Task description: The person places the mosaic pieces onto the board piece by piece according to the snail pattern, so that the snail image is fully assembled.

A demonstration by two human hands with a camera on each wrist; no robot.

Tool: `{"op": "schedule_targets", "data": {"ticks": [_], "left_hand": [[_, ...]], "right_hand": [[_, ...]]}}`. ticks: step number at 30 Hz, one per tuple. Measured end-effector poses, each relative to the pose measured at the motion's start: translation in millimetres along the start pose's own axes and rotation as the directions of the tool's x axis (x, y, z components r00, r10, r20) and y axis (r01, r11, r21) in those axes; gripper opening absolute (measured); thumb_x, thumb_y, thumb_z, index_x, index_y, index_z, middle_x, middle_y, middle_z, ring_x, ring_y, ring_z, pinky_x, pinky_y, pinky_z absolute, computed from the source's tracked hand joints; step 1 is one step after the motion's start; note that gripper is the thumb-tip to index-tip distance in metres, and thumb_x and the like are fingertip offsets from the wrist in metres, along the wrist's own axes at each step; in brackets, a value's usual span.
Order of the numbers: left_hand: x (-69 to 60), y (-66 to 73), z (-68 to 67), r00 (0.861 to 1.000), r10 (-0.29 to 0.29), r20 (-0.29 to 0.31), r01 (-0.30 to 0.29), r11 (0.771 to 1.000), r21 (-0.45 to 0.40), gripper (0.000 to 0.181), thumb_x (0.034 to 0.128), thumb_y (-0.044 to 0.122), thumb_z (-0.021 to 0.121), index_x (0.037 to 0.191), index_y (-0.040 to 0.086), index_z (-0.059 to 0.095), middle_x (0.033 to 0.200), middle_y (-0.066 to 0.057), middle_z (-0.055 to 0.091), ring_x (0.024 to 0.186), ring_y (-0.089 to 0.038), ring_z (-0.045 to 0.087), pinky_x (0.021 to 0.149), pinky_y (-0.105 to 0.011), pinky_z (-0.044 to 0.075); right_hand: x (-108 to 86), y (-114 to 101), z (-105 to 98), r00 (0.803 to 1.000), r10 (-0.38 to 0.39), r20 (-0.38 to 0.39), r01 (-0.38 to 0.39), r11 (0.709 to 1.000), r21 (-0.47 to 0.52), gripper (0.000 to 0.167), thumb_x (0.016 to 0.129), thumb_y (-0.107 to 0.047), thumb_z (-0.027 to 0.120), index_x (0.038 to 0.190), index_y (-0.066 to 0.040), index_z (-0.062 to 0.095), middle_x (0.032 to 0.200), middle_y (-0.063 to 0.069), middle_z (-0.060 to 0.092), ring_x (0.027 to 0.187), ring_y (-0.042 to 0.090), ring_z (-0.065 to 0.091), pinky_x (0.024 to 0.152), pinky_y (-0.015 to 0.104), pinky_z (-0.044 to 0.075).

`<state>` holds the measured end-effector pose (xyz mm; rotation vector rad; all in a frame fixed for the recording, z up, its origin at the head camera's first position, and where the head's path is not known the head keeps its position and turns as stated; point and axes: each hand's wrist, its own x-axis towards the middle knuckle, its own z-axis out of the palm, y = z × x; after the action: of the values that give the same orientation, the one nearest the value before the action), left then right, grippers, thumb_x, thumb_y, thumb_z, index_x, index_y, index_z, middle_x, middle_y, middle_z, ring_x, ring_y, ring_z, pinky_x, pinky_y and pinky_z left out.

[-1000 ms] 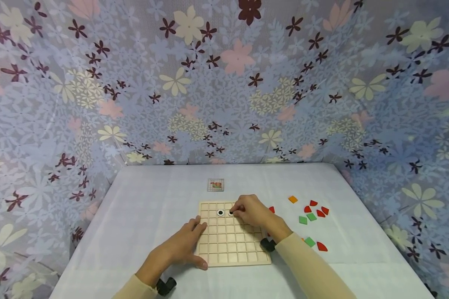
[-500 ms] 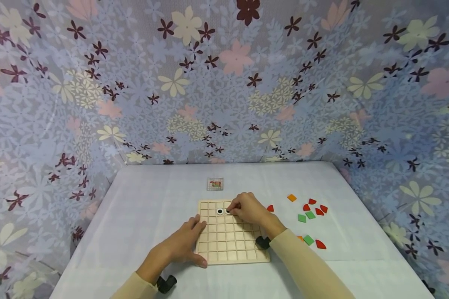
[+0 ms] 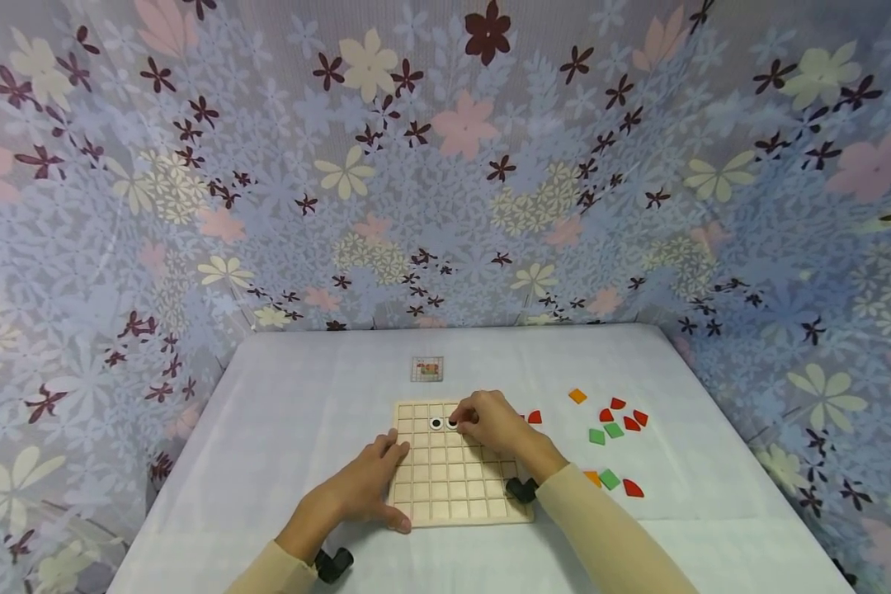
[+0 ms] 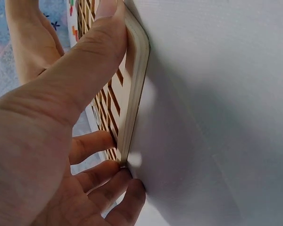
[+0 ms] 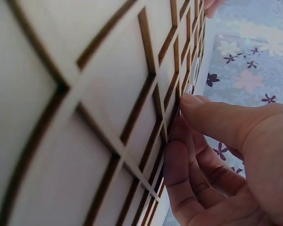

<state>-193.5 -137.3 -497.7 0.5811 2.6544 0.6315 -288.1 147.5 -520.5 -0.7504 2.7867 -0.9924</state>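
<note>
A square wooden board [image 3: 449, 491] with a raised grid lies on the table. My left hand [image 3: 367, 483] rests along its left side, fingers spread. In the left wrist view the thumb lies over the board's rim [image 4: 137, 61], while the fingertips touch its side. A white disc with a black centre [image 3: 436, 423] sits in the grid's upper part. Right beside it, my right hand [image 3: 493, 422] pinches a second such disc [image 3: 452, 425] between thumb and forefinger, down at the board. The fingertips partly cover that disc.
A small picture card [image 3: 426, 369] lies beyond the board. To the right are several red quarter-round pieces [image 3: 634, 488], green pieces [image 3: 610, 479] and orange pieces [image 3: 577, 396]. A red piece [image 3: 535, 417] lies by the right hand. A patterned curtain [image 3: 445, 206] stands behind the table.
My right hand has shifted slightly left with the second disc, narrowing the gap to the first. My left hand has stayed at the board's edge.
</note>
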Motion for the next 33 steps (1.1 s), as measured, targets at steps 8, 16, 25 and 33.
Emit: {"op": "schedule_targets", "data": {"ticks": [8,16,25,33], "left_hand": [[0.5,-1.7,0.3,1.0,0.008,-0.011,-0.008,1.0,-0.028,0.131,0.0719,0.042,0.113,0.175,-0.001,0.044,0.188,-0.033,0.03,0.171,-0.054,0.041,0.137,-0.064,0.044],[0.5,0.6,2.0,1.0,0.015,-0.012,-0.016,0.999,-0.029,0.133,0.0708,0.042,0.113,0.175,-0.002,0.043,0.187,-0.035,0.03,0.171,-0.055,0.041,0.138,-0.064,0.043],[-0.9,3.7,7.7,0.999,0.036,-0.02,-0.037,0.999,-0.01,0.132,0.0709,0.043,0.113,0.173,-0.005,0.044,0.184,-0.038,0.032,0.166,-0.056,0.045,0.135,-0.065,0.047],[-3.5,8.4,11.7,1.0,0.014,-0.026,-0.014,1.0,-0.002,0.133,0.0691,0.045,0.112,0.173,-0.002,0.045,0.185,-0.036,0.033,0.168,-0.055,0.044,0.134,-0.064,0.048]], "right_hand": [[-5.8,-0.3,-2.6,1.0,-0.021,0.019,0.021,1.0,-0.008,0.016,0.105,-0.002,0.084,0.119,-0.007,0.089,0.102,0.001,0.083,0.091,0.009,0.071,0.083,0.028,0.063],[-15.0,19.3,-8.2,0.994,-0.104,-0.021,0.105,0.994,0.04,0.017,0.107,-0.004,0.082,0.123,-0.004,0.087,0.107,0.004,0.081,0.095,0.011,0.073,0.085,0.03,0.067],[-35.0,28.9,-36.0,0.998,0.033,-0.06,-0.036,0.999,-0.037,0.017,0.107,-0.005,0.082,0.123,-0.007,0.088,0.109,0.005,0.081,0.094,0.013,0.073,0.081,0.032,0.065],[-50.2,52.4,-64.8,0.984,0.161,-0.071,-0.165,0.985,-0.058,0.021,0.107,-0.009,0.083,0.128,-0.009,0.088,0.118,0.011,0.079,0.088,0.014,0.066,0.074,0.028,0.057]]}}
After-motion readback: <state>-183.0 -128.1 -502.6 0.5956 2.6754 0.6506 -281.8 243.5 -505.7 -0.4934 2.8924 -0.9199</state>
